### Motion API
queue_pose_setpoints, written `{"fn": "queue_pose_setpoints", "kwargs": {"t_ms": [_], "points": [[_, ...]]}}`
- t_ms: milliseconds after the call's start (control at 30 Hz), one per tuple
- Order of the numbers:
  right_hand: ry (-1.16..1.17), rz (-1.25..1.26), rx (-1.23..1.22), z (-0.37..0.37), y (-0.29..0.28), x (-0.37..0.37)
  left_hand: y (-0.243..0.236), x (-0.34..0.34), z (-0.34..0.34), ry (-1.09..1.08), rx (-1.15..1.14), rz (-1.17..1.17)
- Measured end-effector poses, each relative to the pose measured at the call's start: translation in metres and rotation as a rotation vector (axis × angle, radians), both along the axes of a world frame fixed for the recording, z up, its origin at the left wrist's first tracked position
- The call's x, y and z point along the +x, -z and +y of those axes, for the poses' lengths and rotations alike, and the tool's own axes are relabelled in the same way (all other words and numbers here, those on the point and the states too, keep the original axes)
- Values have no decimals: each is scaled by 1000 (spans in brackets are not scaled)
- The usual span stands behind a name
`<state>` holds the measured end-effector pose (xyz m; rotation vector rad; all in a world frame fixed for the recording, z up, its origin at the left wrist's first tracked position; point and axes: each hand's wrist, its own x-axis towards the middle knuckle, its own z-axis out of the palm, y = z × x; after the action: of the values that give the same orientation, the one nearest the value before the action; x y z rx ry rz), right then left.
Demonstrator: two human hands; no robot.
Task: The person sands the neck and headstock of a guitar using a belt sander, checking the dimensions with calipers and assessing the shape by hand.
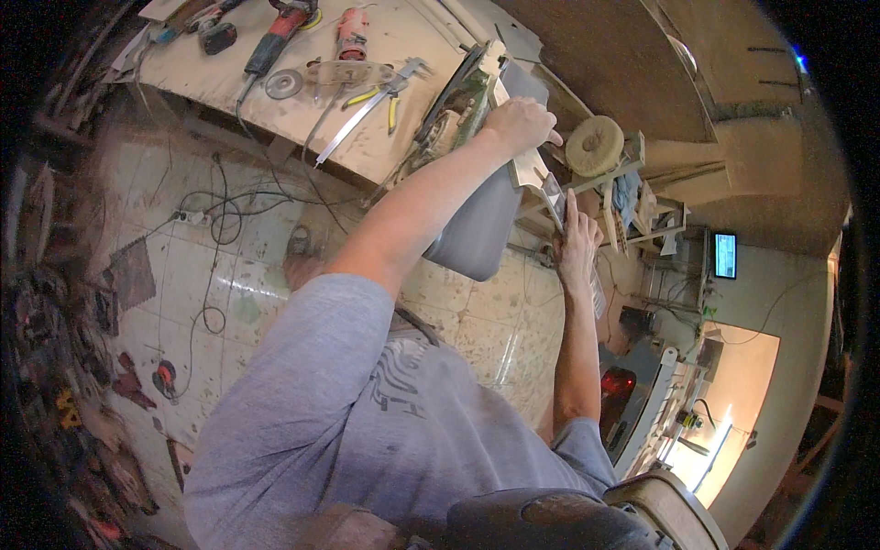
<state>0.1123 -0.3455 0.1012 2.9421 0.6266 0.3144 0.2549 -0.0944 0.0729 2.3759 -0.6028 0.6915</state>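
My left hand [520, 126] is closed in a fist at the upper end of a long flat workpiece [529, 171], pale near that hand and metallic lower down. Its exact kind is unclear. The right hand [577, 246] grips the lower, metallic part, with its index finger stretched along it. Just left of the piece runs the wide dark grey belt of a belt sander [478, 225], its rounded lower end hanging over the floor. The piece lies against or very close to the belt's edge; I cannot tell which.
A dusty workbench [220, 92] at upper left bears an angle grinder [280, 38], a red power tool [352, 37], a caliper [367, 115], yellow-handled pliers [392, 115] and a grinding disc [284, 84]. A round buffing wheel [594, 147] stands right of my left hand. Cables [225, 197] trail over the tiled floor.
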Motion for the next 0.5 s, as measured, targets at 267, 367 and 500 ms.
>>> {"fn": "queue_pose_setpoints", "kwargs": {"t_ms": [267, 367, 500], "points": [[37, -3, -41, -4, -3, 4, 1, 3, -8, -35, 5, 17], [60, 12, -45, -7, -3, 6, -1, 3, -12, -60, -16, 28], [57, 9, -18, -13, 1, 6, -5, -1, -19, -90, -37, 107]]}}
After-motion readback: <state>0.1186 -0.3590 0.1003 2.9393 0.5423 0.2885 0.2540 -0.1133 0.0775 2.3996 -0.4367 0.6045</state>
